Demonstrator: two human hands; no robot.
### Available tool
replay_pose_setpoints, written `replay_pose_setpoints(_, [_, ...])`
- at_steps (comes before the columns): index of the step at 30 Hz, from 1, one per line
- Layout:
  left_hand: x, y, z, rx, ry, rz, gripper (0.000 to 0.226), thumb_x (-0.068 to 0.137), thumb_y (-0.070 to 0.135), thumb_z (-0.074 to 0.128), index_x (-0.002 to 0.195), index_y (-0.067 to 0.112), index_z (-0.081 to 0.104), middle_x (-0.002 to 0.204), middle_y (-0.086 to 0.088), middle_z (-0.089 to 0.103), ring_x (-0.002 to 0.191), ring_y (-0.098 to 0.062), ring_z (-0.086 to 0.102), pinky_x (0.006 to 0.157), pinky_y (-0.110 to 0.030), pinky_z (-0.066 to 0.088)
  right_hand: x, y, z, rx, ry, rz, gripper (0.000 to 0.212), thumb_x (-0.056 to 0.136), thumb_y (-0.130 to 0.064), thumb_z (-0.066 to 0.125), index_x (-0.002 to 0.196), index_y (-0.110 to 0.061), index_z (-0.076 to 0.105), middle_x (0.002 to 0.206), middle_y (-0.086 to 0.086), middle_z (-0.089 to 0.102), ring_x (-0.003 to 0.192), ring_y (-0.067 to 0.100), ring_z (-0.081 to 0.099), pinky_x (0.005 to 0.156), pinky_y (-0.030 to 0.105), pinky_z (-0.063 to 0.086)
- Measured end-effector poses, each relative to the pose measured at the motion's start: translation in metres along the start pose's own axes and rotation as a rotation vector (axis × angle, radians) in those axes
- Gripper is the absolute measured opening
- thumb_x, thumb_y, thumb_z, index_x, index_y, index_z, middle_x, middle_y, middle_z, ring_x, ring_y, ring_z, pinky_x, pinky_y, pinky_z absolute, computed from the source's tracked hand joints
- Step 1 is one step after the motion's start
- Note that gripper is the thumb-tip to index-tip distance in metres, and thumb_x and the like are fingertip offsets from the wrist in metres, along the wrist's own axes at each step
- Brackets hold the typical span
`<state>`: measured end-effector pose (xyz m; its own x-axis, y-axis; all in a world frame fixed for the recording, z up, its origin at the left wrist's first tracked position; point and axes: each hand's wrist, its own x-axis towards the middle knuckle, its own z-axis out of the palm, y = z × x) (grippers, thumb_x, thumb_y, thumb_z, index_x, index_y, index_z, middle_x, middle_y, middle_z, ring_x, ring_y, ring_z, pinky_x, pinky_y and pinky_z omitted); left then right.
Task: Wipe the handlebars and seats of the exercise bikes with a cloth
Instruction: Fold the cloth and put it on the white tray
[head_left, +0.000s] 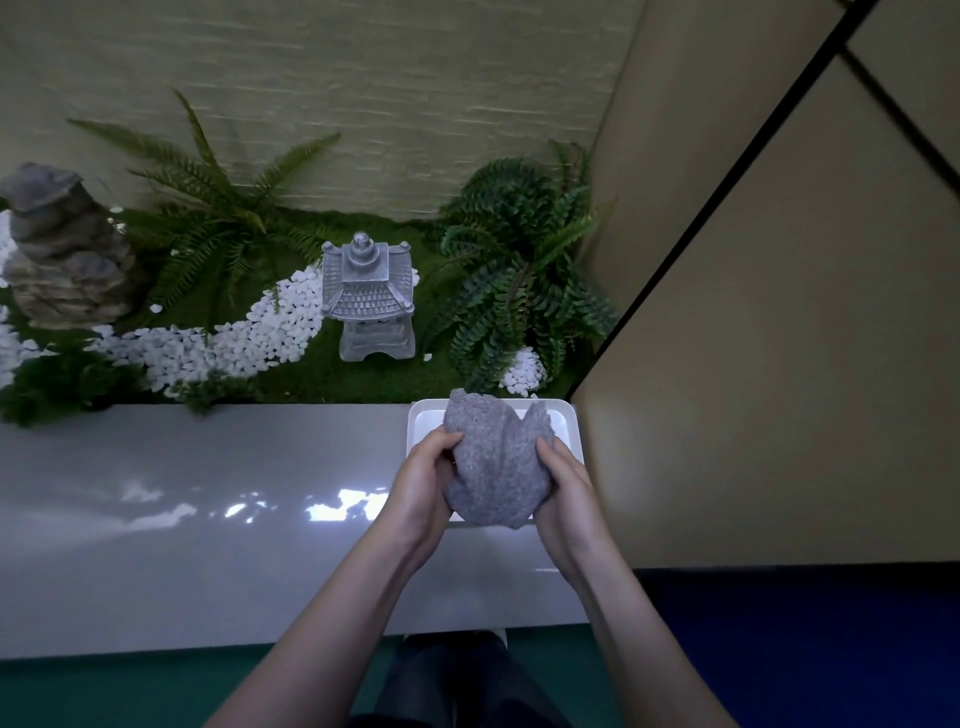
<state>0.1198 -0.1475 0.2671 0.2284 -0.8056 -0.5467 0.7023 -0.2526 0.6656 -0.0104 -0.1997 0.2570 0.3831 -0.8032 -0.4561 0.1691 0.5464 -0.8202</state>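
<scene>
Over a white tray (415, 423), both hands, left (423, 480) and right (563, 491), grip a bunched, unlabelled grey cloth (493, 462).

Grey cloth (496, 460) bunched, above white tray (563, 415).

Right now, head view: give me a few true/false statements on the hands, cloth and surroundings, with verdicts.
1. The left hand and right hand both hold the crumpled grey terry cloth. True.
2. The cloth is over a round black bowl. False: it is over a white rectangular plastic tray.
3. A grey stone pagoda lantern stands upright beyond the glossy grey ledge. True.
4. The small pebbles by the lantern are black. False: they are white.
</scene>
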Motion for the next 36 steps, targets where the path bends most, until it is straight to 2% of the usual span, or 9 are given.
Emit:
replay_pose_setpoints(3, [0.002, -0.002, 0.000, 0.066, -0.060, 0.043, 0.032, 0.087, 0.035, 0.059, 0.110, 0.014, 0.068, 0.113, -0.011, 0.069, 0.104, -0.023, 0.065, 0.088, -0.037, 0.052, 0.001, 0.000, 0.001, -0.168, 0.054, -0.118, 0.016, 0.100, -0.022, 0.047, 0.094, -0.011, 0.057, 0.090, 0.004, 0.063, 0.088, 0.015, 0.060, 0.077, 0.029, 0.046])
replay_pose_setpoints(7, [0.002, -0.008, 0.001, 0.125, -0.014, 0.075, 0.042, 0.076, 0.028, 0.071, 0.114, 0.013, 0.065, 0.110, -0.010, 0.070, 0.101, -0.023, 0.067, 0.073, -0.030, 0.055, -0.004, -0.005, 0.005, -0.305, 0.090, -0.272, 0.013, 0.102, -0.020, 0.044, 0.095, -0.020, 0.055, 0.082, -0.017, 0.067, 0.077, -0.001, 0.063, 0.063, 0.014, 0.048])
replay_pose_setpoints(12, [0.005, -0.018, 0.006, 0.144, 0.099, 0.050, 0.026, 0.090, 0.023, 0.059, 0.099, 0.002, 0.070, 0.098, -0.016, 0.073, 0.089, -0.026, 0.068, 0.076, -0.033, 0.054, -0.011, -0.013, 0.008, -0.462, 0.146, -0.399, 0.016, 0.100, -0.030, 0.042, 0.089, -0.038, 0.051, 0.085, -0.020, 0.060, 0.080, 0.003, 0.059, 0.067, 0.022, 0.047])
replay_pose_setpoints(15, [0.005, -0.024, 0.011, 0.194, 0.176, 0.017, 0.029, 0.093, 0.023, 0.056, 0.089, -0.001, 0.072, 0.090, -0.017, 0.073, 0.082, -0.026, 0.068, 0.071, -0.030, 0.053, -0.011, -0.013, 0.007, -0.639, 0.187, -0.464, 0.010, 0.095, -0.035, 0.040, 0.090, -0.036, 0.049, 0.093, -0.011, 0.057, 0.096, 0.018, 0.054, 0.081, 0.036, 0.045])
replay_pose_setpoints(18, [0.004, -0.024, 0.017, 0.275, 0.250, 0.116, 0.028, 0.095, 0.024, 0.054, 0.086, 0.003, 0.070, 0.084, -0.011, 0.074, 0.079, -0.021, 0.069, 0.069, -0.031, 0.052, -0.010, -0.011, 0.001, -0.780, 0.285, -0.498, 0.011, 0.096, -0.035, 0.040, 0.095, -0.028, 0.049, 0.092, -0.012, 0.055, 0.099, 0.017, 0.046, 0.082, 0.034, 0.039])
replay_pose_setpoints(22, [0.000, -0.024, 0.026, 0.401, 0.272, 0.295, 0.026, 0.096, 0.022, 0.052, 0.085, 0.000, 0.061, 0.084, -0.013, 0.068, 0.079, -0.016, 0.065, 0.066, -0.030, 0.049, -0.010, -0.012, -0.002, -0.647, 0.306, -0.472, 0.011, 0.101, -0.023, 0.044, 0.090, -0.025, 0.046, 0.076, -0.002, 0.055, 0.071, 0.018, 0.055, 0.064, 0.046, 0.046])
replay_pose_setpoints(28, [-0.007, -0.025, 0.028, 0.233, 0.137, 0.263, 0.022, 0.097, 0.021, 0.048, 0.105, 0.009, 0.065, 0.098, -0.006, 0.073, 0.092, -0.019, 0.069, 0.069, -0.023, 0.055, -0.011, -0.015, -0.007, -0.626, 0.283, -0.445, 0.016, 0.102, -0.024, 0.042, 0.089, -0.033, 0.047, 0.083, -0.012, 0.059, 0.073, 0.009, 0.057, 0.066, 0.036, 0.049])
replay_pose_setpoints(33, [-0.010, -0.019, 0.026, 0.143, 0.042, 0.212, 0.028, 0.094, 0.024, 0.050, 0.115, 0.012, 0.062, 0.110, -0.009, 0.070, 0.104, -0.024, 0.066, 0.082, -0.032, 0.056, -0.006, -0.004, -0.014, -0.229, 0.192, -0.052, 0.014, 0.101, -0.019, 0.045, 0.095, -0.015, 0.057, 0.095, 0.000, 0.067, 0.084, 0.007, 0.066, 0.067, 0.025, 0.053])
replay_pose_setpoints(36, [-0.013, -0.016, 0.022, 0.126, -0.054, 0.168, 0.032, 0.093, 0.027, 0.050, 0.120, 0.015, 0.061, 0.117, -0.010, 0.067, 0.109, -0.025, 0.064, 0.085, -0.031, 0.055, -0.002, -0.001, -0.020, 0.089, 0.075, 0.186, 0.024, 0.101, -0.019, 0.043, 0.112, -0.005, 0.059, 0.116, 0.013, 0.066, 0.107, 0.023, 0.063, 0.081, 0.036, 0.054])
